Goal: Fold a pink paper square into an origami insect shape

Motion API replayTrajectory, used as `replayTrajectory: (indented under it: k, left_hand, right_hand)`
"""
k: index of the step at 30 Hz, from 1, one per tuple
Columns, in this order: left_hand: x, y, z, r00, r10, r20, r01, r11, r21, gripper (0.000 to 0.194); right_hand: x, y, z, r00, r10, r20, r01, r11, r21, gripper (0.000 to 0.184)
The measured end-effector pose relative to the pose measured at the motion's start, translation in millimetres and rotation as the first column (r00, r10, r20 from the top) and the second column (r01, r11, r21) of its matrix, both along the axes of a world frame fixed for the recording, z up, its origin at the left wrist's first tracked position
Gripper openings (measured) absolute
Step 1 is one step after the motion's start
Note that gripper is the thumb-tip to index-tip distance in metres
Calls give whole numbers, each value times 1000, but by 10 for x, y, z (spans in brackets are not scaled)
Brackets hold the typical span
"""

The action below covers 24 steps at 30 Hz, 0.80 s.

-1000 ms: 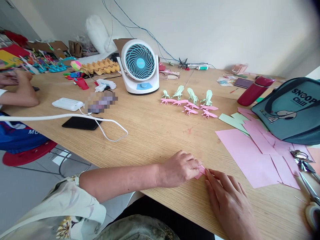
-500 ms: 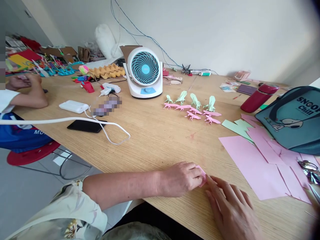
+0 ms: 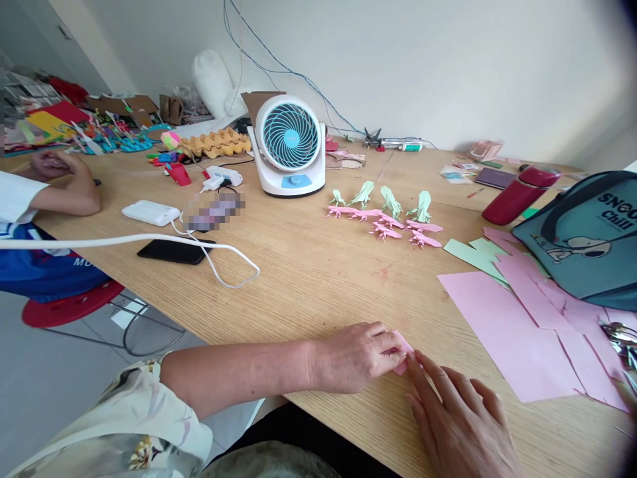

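Pink paper (image 3: 403, 344) is pinched in the left hand (image 3: 354, 358), the half-open right hand (image 3: 462, 419) touching it.

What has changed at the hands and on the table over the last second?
The right hand's thumb has spread away from its index finger, back toward the wearer. The camera view has shifted, so the table things appear slightly lower and farther right. Nothing was visibly let go: the left hand still holds the small pink paper, right fingertips at its edge. The folded figures stayed put.
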<state>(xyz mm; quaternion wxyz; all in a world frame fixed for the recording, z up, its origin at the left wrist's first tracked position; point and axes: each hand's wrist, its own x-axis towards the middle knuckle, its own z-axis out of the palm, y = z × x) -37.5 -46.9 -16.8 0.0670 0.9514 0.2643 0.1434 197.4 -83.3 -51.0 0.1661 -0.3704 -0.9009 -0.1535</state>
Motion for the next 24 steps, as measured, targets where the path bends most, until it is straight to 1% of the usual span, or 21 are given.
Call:
replayTrajectory:
  k: [6,10,16,20,24]
  left_hand:
    - [18,-26,-6,992,-45,-120,68,978,197,26]
    - [25,-40,-37,989,-25,-144,66,956,287,27]
    - [68,-87,-18,989,17,-149,38,933,358,24]
    - [104,-113,-10,984,44,-175,28,922,387,24]
    - [105,-117,-30,983,41,-177,30,923,385,27]
  right_hand:
    - [5,-16,7,999,-29,35,29,1000,7,37]
    - [3,-36,-3,997,-48,57,47,998,32,39]
    - [18,-46,-41,997,-44,68,40,998,54,39]
    - [17,-53,-56,999,-33,25,31,998,50,39]
    - [-16,-66,-46,999,-34,-27,36,998,53,37]
